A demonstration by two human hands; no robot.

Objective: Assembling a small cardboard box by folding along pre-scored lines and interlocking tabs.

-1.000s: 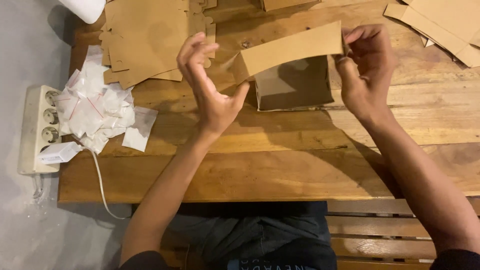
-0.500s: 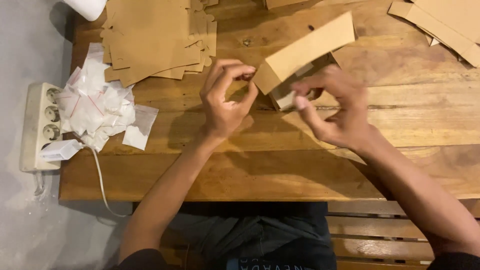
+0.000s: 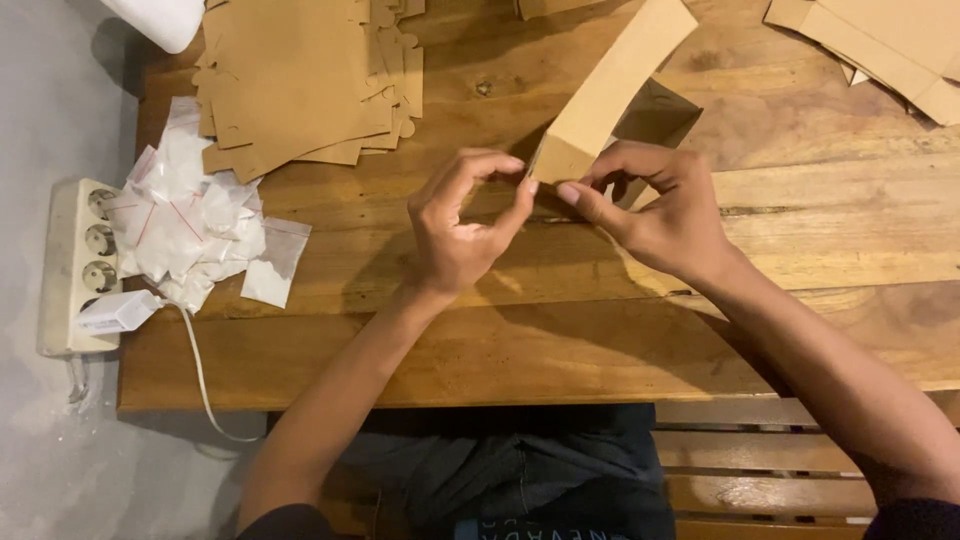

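Head view, box: a half-folded brown cardboard box (image 3: 612,88) stands tilted above the middle of the wooden plank worktop (image 3: 560,340), its long flap rising toward the far edge.
Left hand: the left hand (image 3: 462,225) pinches the near corner of the box between thumb and forefinger, fingers narrow.
Right hand: the right hand (image 3: 660,205) grips the same near corner from the other side, fingers curled close.
Packages, far left: a stack of flat brown cardboard blanks with scalloped tabs (image 3: 305,80).
Packages, left edge: a heap of small clear plastic bags with red strips (image 3: 195,225), just beside a white power strip (image 3: 75,262) with a white plug and cord.
Far right corner: more flat brown cardboard sheets (image 3: 880,45), cut off by the frame.
Hidden: the inside of the box lies in shadow; a white rounded object (image 3: 160,18) is cropped at the top left.
Open room: bare planks between the hands and the near edge.
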